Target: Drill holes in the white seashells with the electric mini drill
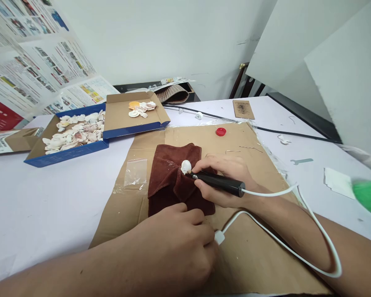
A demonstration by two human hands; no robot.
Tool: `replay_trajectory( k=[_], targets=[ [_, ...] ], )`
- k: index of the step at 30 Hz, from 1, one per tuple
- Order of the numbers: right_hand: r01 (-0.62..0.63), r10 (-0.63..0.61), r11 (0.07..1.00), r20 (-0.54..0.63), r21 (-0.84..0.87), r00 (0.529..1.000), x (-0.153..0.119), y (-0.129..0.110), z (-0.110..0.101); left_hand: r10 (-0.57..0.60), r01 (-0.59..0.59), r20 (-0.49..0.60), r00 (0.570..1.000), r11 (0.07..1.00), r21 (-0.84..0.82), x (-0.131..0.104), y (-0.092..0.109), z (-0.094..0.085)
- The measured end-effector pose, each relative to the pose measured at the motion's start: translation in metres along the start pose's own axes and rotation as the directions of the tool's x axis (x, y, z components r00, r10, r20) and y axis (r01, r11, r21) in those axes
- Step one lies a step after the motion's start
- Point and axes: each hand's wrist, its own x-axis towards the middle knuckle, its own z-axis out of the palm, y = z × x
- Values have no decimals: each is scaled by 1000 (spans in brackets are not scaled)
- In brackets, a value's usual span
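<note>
My right hand (225, 177) is closed around a black pen-shaped electric tool (221, 182), with a white cable (266, 194) leaving its back end. The tool's front end meets a small white scallop shell (186, 166) above a folded brown cloth (165, 169); whether the shell touches the cloth I cannot tell. My index finger and thumb lie near the shell's edge. Below the cloth, my left hand (185, 243) has its fingers curled round the white plug (219, 237) at the cable's other end. Most of that plug is hidden by the fingers.
A blue-edged cardboard box (68, 154) full of shells stands left, its lid (117, 113) holding several more. On the cardboard sheet (235, 264) lie a red cap (220, 131), a plastic bag (135, 172) and thin wires. A wrench (301, 161) and white papers (338, 182) are right.
</note>
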Motion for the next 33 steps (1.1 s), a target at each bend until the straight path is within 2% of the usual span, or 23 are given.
replay_trajectory(
  k=[5,13,21,25,30,33],
  targets=[
    [86,-86,996,-35,3,996,-1,10,5,-1,0,17,1000,1000,25,0,1,3],
    [117,-116,993,-107,5,987,-2,18,14,-40,40,10,999,997,73,-1,8,5],
    [38,-36,999,-119,17,992,-1,14,14,-49,48,37,998,999,20,2,8,9],
    [12,-5,999,-173,35,985,-1,12,13,-49,49,53,997,999,-1,5,6,8],
    [-78,111,983,-194,169,975,-2,12,8,-58,60,119,991,998,-11,7,5,5],
    [-135,191,952,-190,274,963,-2,12,5,-54,56,100,993,998,-20,7,5,6]
  ],
)
